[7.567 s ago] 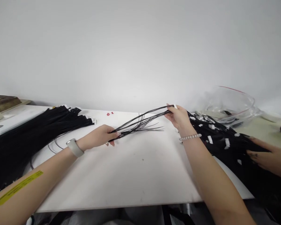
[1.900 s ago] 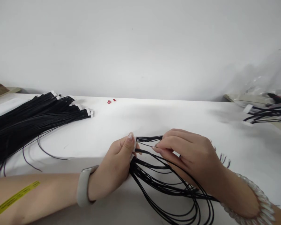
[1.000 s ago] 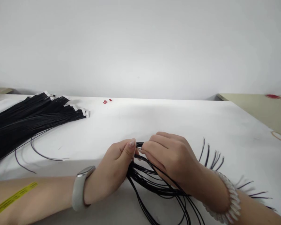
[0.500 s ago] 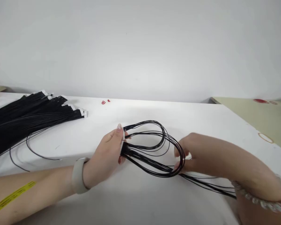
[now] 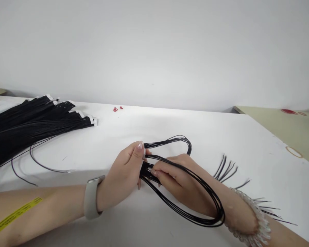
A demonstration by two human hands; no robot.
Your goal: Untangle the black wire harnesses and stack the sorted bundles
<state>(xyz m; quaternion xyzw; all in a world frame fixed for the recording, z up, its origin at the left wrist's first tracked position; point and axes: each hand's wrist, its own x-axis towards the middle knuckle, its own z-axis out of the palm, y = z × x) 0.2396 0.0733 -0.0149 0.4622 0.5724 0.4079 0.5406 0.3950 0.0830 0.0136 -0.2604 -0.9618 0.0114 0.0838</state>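
I log the left hand closed on a bunch of looped black wires, over the white table. The right hand appears closed on the same bunch, though from here its fingers are partly hidden. A thick wire bundle lies off to the left; loose wire ends fan out beyond the right forearm.

Glossy black plastic-sheathed wires end in white plastic connectors on a smooth, matt white tabletop.
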